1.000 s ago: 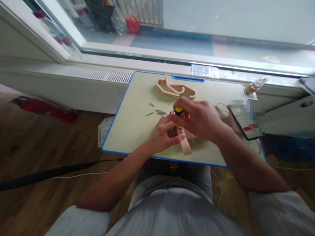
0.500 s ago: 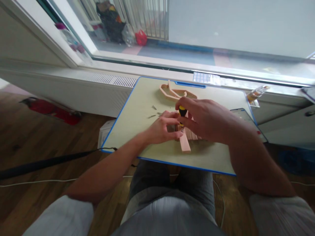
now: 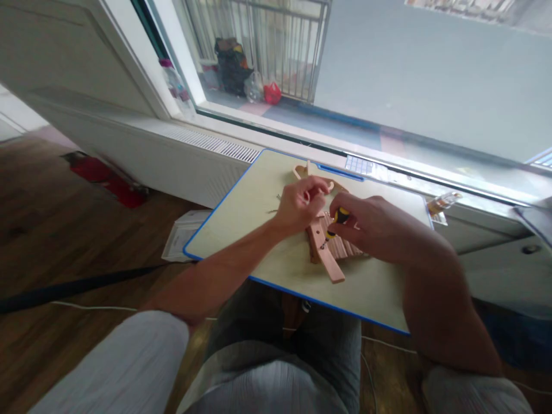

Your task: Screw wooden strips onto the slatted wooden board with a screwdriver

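A small yellow and black screwdriver [image 3: 340,216] is gripped in my right hand [image 3: 366,221]. It leans, with its shaft pointing down to a hole in a pale wooden strip [image 3: 333,268]. This strip has a hole farther up and lies along the left side of a ridged, slatted wooden piece [image 3: 345,246]. My left hand [image 3: 302,201] hovers just left of the screwdriver, fingers curled together; anything inside them is hidden. Left of that hand lie a few small screws [image 3: 272,211]. Behind it, partly covered, is a curved wooden frame [image 3: 299,170].
The blue-edged board [image 3: 233,230] serves as the work surface, against a radiator [image 3: 215,144] and window sill. A bottle [image 3: 444,202] lies on the right. On the floor at left are a red fire extinguisher [image 3: 107,179] and a white box [image 3: 183,233].
My left hand has lifted off the wooden strip and moved up and away, its fingers curling. The screwdriver has tilted to the right in my right hand. The camera view has shifted.
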Motion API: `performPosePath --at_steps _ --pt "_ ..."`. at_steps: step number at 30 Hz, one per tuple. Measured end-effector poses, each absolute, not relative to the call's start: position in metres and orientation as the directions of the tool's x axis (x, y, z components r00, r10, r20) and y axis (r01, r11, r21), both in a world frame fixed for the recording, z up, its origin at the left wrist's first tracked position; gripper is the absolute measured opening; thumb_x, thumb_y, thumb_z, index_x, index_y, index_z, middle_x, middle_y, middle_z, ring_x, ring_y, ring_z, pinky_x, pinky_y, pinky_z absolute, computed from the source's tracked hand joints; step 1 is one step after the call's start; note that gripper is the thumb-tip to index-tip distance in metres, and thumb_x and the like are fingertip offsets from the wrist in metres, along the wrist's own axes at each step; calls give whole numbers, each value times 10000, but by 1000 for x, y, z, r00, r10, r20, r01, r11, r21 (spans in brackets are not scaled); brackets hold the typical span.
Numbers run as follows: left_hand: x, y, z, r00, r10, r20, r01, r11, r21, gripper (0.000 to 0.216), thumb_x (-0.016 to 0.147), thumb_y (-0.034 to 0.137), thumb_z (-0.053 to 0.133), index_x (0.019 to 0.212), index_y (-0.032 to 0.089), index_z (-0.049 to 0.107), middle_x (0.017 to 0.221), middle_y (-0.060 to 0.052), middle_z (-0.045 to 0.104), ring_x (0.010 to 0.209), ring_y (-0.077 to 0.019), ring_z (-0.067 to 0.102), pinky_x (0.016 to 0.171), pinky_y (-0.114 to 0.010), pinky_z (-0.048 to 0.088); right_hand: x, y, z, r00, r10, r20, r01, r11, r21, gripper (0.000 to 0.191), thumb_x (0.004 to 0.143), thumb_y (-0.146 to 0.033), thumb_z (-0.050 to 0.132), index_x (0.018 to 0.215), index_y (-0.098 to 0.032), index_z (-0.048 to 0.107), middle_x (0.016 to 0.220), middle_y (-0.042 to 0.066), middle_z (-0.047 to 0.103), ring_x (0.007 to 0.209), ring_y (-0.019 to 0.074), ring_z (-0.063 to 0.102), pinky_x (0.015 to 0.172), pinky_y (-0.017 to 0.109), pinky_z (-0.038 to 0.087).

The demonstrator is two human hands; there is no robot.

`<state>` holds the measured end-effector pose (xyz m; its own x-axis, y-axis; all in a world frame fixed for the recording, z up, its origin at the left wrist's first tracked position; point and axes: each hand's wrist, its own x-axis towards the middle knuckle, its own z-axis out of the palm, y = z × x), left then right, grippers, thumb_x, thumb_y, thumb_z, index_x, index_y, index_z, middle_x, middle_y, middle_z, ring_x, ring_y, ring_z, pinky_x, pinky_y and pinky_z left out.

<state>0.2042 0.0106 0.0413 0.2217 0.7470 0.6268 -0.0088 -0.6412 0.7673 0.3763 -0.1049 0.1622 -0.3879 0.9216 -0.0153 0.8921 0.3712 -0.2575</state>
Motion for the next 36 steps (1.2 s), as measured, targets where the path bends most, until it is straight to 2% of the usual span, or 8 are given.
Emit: performPosePath --at_steps 4,8,12,16,20,27,30,36 --pt "172 -15 7 521 477 708 84 -854 513 223 874 211 698 1037 228 848 835 -10 812 664 -132 686 669 -263 534 382 -107 163 -384 921 -71 904 359 -231 179 1044 -388 585 1082 -235 668 864 46 756 745 187 627 651 314 315" --pt "164 3 0 715 293 635 134 -949 287 286 941 346 726 1181 251 850 1065 -54 866 714 -145 759 665 -267 535 382 -108 164 -383 917 -111 912 357 -200 87 1029 -324 577 1031 -238 585 871 38 707 759 183 587 655 305 314" --pt "177 27 1 767 209 607 178 -978 112 256 1015 386 657 1054 239 863 923 -30 847 620 -134 722 570 -290 431 379 -107 164 -417 907 -58 894 397 -207 17 1019 -229 545 1004 -226 553 857 33 658 760 172 548 671 300 321" --pt "185 30 -4 733 184 655 213 -976 36 292 1033 391 631 914 218 834 760 -18 786 546 -152 671 528 -327 356 378 -102 163 -461 887 -29 868 443 -224 44 1007 -187 528 992 -214 559 836 29 645 731 163 519 676 303 323" --pt "183 21 -6 695 231 681 210 -971 115 231 1037 333 645 954 215 825 770 -20 789 625 -173 714 574 -321 437 375 -100 164 -465 885 -28 868 449 -212 66 967 -155 528 955 -211 561 792 19 625 681 151 487 653 304 307" --pt "173 1 1 577 346 740 -32 -896 443 140 930 166 699 1022 206 797 975 -63 827 861 -197 779 797 -335 634 369 -102 161 -419 908 5 889 411 -200 116 962 -194 544 1060 -214 603 782 22 654 670 163 524 614 306 278" --pt "171 -2 6 642 349 682 -115 -836 536 176 879 179 744 1048 211 781 1026 -78 823 934 -227 782 868 -391 656 368 -100 160 -387 922 -13 899 375 -226 137 997 -246 549 1119 -208 600 830 36 697 691 168 572 616 307 289" --pt "172 3 10 739 305 601 -161 -787 596 72 892 164 765 940 215 785 1052 -74 813 1052 -245 758 992 -421 636 364 -91 153 -367 930 -3 900 354 -255 184 1024 -322 584 1170 -210 586 822 38 726 679 180 586 612 327 271"
